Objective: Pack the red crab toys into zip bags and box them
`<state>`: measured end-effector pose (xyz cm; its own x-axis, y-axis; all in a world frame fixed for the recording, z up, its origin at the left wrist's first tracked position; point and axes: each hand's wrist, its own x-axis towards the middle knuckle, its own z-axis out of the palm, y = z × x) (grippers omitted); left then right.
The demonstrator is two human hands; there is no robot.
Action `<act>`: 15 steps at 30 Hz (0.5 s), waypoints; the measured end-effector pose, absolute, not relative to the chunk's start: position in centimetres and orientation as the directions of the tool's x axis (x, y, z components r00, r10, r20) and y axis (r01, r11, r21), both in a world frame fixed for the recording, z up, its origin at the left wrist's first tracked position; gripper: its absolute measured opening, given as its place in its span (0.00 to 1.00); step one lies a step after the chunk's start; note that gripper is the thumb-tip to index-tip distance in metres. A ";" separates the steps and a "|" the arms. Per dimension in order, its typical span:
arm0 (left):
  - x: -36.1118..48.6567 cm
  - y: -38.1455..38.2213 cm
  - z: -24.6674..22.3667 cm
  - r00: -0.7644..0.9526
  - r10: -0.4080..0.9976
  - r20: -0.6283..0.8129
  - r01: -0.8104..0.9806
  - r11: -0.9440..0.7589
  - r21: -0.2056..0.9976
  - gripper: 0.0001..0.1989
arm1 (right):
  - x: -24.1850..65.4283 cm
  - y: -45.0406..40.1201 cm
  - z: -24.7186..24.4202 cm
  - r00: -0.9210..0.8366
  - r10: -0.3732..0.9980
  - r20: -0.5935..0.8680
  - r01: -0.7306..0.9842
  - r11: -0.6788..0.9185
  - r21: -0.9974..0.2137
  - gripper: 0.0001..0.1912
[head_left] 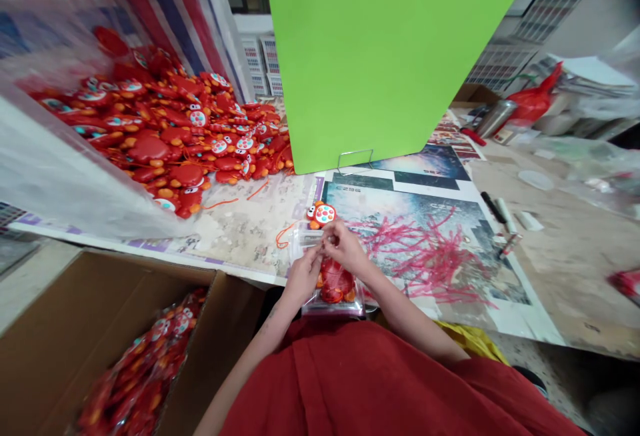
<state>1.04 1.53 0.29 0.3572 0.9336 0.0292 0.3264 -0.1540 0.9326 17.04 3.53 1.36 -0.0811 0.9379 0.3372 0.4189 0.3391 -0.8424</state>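
My left hand (303, 278) and my right hand (346, 248) meet in front of me, fingertips closed in a pinch. What sits between the fingertips is too small to make out. Just below them lies a red toy (336, 281) with orange feet, on or inside clear plastic packaging (333, 307); I cannot tell which. Beyond my fingers is another red toy (323, 213), with a white dotted belly and big eyes, and its orange cord (283, 237) trails to the left. To the right of my right hand, thin pink strips (440, 256) are spread over a printed sheet.
A large heap of red toys (200, 129) spills from a striped bag at the left. An open cardboard box (45, 329) at lower left holds bagged toys. A green board (390, 56) stands ahead on the table. Pens (494, 208) and plastic bags (590, 163) lie at the right.
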 end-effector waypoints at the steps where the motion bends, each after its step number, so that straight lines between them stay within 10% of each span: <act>1: 1.0 1.6 0.1 0.361 0.932 0.022 0.298 -0.138 0.944 0.17 | 17.5 3.9 1.2 -0.017 0.946 0.324 0.311 0.313 -0.898 0.13; 10: 0.5 3.1 -3.0 0.269 0.948 -0.170 -0.024 0.183 0.983 0.18 | 32.1 5.1 -0.3 0.820 0.541 0.184 0.067 0.230 -0.971 0.17; 15: 0.3 3.6 -3.0 0.263 0.942 -0.207 -0.047 0.227 0.973 0.22 | 37.0 1.6 -0.3 0.776 0.487 0.402 0.470 -0.020 -0.883 0.12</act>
<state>0.32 3.56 -2.99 0.2633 0.9422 -0.2072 -0.0470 0.2271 0.9727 36.95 1.61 -0.30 0.7756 0.4871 0.4015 0.4698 -0.0205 -0.8826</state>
